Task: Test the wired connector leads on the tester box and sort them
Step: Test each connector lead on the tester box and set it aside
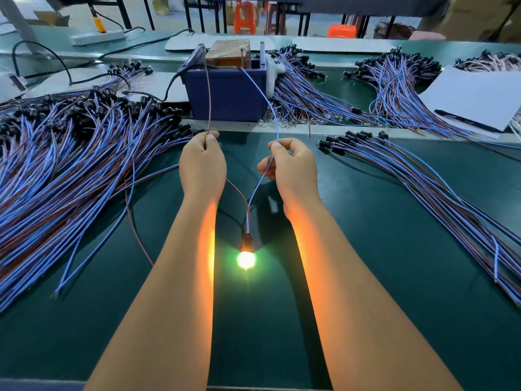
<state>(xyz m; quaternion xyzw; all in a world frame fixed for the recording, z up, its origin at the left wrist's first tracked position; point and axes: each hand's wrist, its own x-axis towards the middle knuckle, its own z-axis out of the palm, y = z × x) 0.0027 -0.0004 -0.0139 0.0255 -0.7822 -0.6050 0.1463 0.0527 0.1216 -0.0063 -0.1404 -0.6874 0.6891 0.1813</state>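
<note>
Dark green matting [394,249] covers the workbench, with a second bench strip beyond it and orange stools [244,16] blurred in the far background. At the far middle stands a blue bin [225,94] holding a brown tester box [229,53]; only the top of that box shows above the bin wall, so its terminals are hard to make out. Two thin posts seem to rise from it.

The left hand [202,167] pinches a brown wire [208,88] between thumb and forefinger, fingers curled round it; the wire runs straight up to the left edge of the box. The right hand [290,167] grips a blue wire [272,108] the same way, and this one curves up to the box's right side. Where each bare end meets the box is too small to tell.

Both wires pass down through the hands and join at a black connector [247,240] lying on the mat between the forearms, near the viewer. Its lamp [246,259] glows a bright greenish white that washes out its shape and casts orange light on both inner arms.

A large heap of leads [70,165] fills the left, cut off by the frame edge. A smaller fanned row of leads [423,176] lies right, running out of view. More bundles [310,91] lie on the far strip, partly hidden by a white sheet [476,100].
</note>
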